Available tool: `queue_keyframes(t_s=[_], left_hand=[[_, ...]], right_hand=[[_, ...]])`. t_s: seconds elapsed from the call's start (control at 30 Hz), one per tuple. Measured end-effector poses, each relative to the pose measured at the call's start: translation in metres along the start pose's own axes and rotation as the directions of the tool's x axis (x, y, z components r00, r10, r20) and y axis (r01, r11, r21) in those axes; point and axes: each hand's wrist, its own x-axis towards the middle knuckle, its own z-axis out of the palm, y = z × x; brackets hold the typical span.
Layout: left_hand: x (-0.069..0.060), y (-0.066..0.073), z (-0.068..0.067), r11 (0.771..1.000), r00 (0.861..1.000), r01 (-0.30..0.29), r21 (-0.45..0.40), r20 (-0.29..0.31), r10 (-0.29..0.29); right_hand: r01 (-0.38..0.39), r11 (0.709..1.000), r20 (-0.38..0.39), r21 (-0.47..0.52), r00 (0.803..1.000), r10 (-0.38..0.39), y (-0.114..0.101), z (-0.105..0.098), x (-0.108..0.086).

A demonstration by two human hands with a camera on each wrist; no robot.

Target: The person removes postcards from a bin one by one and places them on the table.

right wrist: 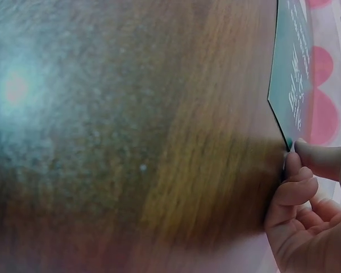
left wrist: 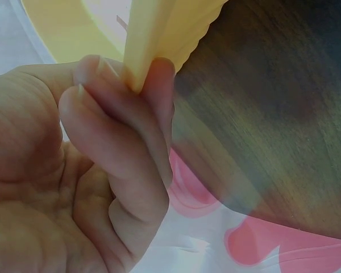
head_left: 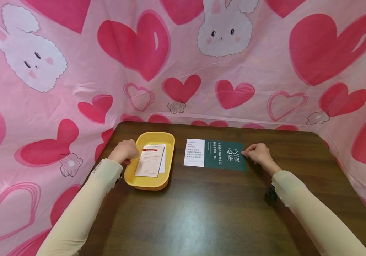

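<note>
My left hand (head_left: 125, 151) is at the left side of a yellow plastic tray (head_left: 149, 182). In the left wrist view its thumb and fingers pinch the tray's rim (left wrist: 148, 40). Inside the tray lies a pale printed card (head_left: 148, 163) with a red band, overlapping a white card or paper (head_left: 162, 167). To the right, a dark green card (head_left: 224, 155) with white Chinese lettering lies on the table, a white printed section (head_left: 195, 153) at its left end; I cannot tell whether that is a separate card. My right hand (head_left: 259, 155) pinches the green card's right edge between thumb and forefinger.
Everything stands on a dark brown wooden table (head_left: 202, 213) with rounded far corners. A pink cloth (head_left: 189, 64) with hearts and rabbits hangs behind and on both sides. A dark band (head_left: 270, 193) shows at the right wrist.
</note>
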Motion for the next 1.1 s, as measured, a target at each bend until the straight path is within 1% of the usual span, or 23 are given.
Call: queue_keyframes(t_s=[0.17, 0.37, 0.53, 0.73, 0.87, 1.1], left_hand=[[-0.0009, 0.0009, -0.0005, 1.000, 1.000, 0.013, -0.001, 0.001, -0.013], [0.0004, 0.0005, 0.0005, 1.000, 1.000, 0.005, 0.007, 0.005, -0.005], [0.0008, 0.0004, 0.0006, 1.000, 1.000, 0.006, 0.016, -0.002, -0.006], [0.0003, 0.0007, 0.0012, 1.000, 1.000, 0.018, 0.000, 0.003, -0.018], [0.0000, 0.0008, 0.0012, 1.000, 1.000, 0.018, 0.002, 0.006, -0.018], [0.0014, -0.0005, -0.0001, 1.000, 1.000, 0.023, -0.006, -0.004, -0.023]], right_hand=[[-0.004, 1.000, 0.009, -0.025, 1.000, 0.004, -0.0013, -0.0009, 0.0005], [0.006, 0.998, 0.027, -0.062, 1.000, -0.004, -0.0025, -0.0026, 0.0021], [0.008, 0.998, 0.037, -0.063, 0.999, -0.006, -0.0039, -0.0041, 0.0036], [-0.011, 0.997, 0.037, -0.070, 0.999, 0.013, -0.0032, -0.0053, 0.0059], [-0.007, 0.997, 0.044, -0.076, 0.999, 0.011, -0.0026, -0.0053, 0.0073], [0.006, 0.999, 0.062, -0.045, 0.998, -0.003, -0.0020, -0.0071, 0.0082]])
